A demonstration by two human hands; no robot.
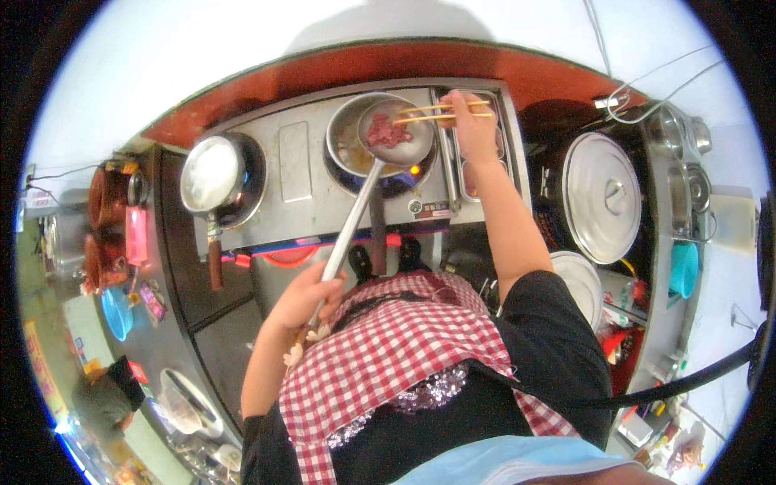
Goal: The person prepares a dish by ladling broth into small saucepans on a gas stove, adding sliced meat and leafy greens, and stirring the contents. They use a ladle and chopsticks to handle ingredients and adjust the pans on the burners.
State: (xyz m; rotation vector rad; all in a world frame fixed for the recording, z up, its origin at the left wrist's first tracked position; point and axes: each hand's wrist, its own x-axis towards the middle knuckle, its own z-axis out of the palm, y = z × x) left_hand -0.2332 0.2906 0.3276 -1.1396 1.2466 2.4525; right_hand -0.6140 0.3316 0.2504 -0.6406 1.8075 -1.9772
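Note:
My left hand point(310, 295) grips the long metal handle of a ladle point(353, 221), close to my apron. The ladle's wide round bowl is tilted into view over a metal pan point(342, 151) on the burner, covering part of it. Reddish raw-looking meat pieces point(387, 131) lie in the ladle. My right hand point(471, 124) holds a pair of wooden chopsticks point(439, 115), their tips at the meat. Brownish liquid shows in the pan, and an orange glow is visible at the burner's front. Containers in a metal tray point(508, 176) are partly hidden beneath my right hand and forearm.
A second pan point(211, 170) with a wooden handle rests at the left burner of the steel stove point(294, 224). Right of the stove stands a large pot with a metal lid point(600, 197). Shelves with bowls and a turquoise cup point(684, 270) line the far right. Another person point(109, 397) is at lower left.

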